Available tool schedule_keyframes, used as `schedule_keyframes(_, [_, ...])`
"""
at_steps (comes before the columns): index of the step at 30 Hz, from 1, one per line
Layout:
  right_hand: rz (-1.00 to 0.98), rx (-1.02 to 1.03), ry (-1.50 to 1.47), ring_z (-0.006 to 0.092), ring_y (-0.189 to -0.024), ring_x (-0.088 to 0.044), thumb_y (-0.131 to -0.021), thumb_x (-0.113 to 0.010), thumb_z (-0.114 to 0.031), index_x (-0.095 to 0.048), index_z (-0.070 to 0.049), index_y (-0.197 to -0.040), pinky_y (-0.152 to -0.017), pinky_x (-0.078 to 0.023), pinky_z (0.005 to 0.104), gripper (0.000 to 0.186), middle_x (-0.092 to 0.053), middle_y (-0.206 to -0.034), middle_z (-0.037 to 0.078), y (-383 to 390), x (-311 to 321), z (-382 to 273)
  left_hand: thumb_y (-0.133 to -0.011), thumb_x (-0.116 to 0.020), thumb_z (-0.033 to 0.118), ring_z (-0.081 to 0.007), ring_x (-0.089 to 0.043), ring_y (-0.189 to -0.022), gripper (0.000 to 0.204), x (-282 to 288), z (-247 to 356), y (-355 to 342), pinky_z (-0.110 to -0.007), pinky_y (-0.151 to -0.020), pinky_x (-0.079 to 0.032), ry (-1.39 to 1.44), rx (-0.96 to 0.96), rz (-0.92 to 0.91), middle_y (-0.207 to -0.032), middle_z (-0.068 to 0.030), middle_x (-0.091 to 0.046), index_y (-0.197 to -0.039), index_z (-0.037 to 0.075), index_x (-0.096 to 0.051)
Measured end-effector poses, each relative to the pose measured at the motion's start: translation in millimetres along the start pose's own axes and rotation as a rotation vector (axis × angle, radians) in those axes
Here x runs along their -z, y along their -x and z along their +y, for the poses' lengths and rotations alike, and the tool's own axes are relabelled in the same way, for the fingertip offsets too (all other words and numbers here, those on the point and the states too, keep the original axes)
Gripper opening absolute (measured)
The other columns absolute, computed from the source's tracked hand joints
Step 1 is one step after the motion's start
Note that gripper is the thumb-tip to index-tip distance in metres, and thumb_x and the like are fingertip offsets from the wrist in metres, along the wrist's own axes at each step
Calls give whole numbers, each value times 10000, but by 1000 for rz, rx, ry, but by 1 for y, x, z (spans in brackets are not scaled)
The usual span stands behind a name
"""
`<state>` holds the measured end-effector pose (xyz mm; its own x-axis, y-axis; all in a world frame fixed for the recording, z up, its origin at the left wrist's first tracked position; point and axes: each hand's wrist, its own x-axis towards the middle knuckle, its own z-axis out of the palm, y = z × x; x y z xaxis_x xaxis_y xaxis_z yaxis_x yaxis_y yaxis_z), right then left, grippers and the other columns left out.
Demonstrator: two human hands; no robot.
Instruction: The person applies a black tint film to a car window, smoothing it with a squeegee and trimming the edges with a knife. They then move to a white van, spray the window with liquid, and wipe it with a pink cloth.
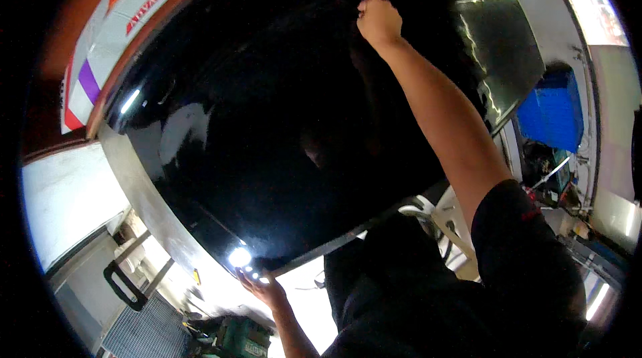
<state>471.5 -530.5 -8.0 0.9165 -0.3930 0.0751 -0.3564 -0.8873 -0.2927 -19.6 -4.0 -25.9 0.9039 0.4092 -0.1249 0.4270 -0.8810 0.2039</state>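
A large, glossy black panel (267,104) fills the middle, full of reflections. Over its upper right part is my right hand (379,20), closed in a fist or pinch at the surface; whatever it may hold is too small or hidden to name. My left hand (266,291) is at the panel's lower-left edge, fingers curled up beside several bright white spots (239,257). The glare hides what exactly those fingers hold, and I cannot tell if the spots are a lamp or reflections.
Upper left has a white striped, lettered panel (97,50). A blue container (550,110) and clutter sit at right. A white chair (445,221) shows behind my body. Lower left holds a black handle (120,291), grey mesh (140,331) and a dark green box (241,338).
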Motion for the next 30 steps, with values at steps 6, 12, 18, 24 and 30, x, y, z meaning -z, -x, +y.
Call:
schedule_keyframes(6, [101,32,40,347,-954,-734,-841,-755,-194,-777,-174,-1088,-798,-616,445,248,-755,-1066,128,28,-10,33,-1005,-578,475,-435,-340,-1471,689,4,5,-6,-577,-1169,-342,-7,-44,-23,-1599,-225,-354,-1554,105,-388])
schedule_keyframes(12, [155,89,63,395,-862,-678,-898,-652,-106,-673,-39,-893,-693,-560,492,71,-683,-916,189,33,-18,60,-1017,-596,404,-438,-340,-1465,641,7,11,-6,-606,-1146,-366,-26,-37,-24,-1592,-232,-343,-1565,155,-375])
schedule_keyframes(18, [105,-16,89,361,-952,-700,-900,-690,-227,-773,-175,-1042,-800,-588,480,172,-734,-1037,142,69,-6,81,-983,-624,253,-456,-364,-1445,589,12,20,-6,-609,-1133,-397,-54,-52,1,-1569,-230,-374,-1516,108,-418])
schedule_keyframes(24, [62,-18,176,329,-920,-730,-868,-733,-215,-782,-188,-1122,-802,-611,461,260,-756,-1062,107,118,15,104,-996,-604,277,-463,-388,-1427,577,13,19,-5,-607,-1129,-403,-38,-90,27,-1551,-241,-396,-1519,119,-420])
schedule_keyframes(30, [10,-75,189,331,-928,-729,-883,-710,-205,-787,-168,-1099,-802,-599,467,233,-759,-1047,117,170,31,122,-1011,-587,316,-458,-420,-1407,565,10,12,-4,-611,-1110,-423,-60,-132,53,-1536,-258,-410,-1514,114,-429])
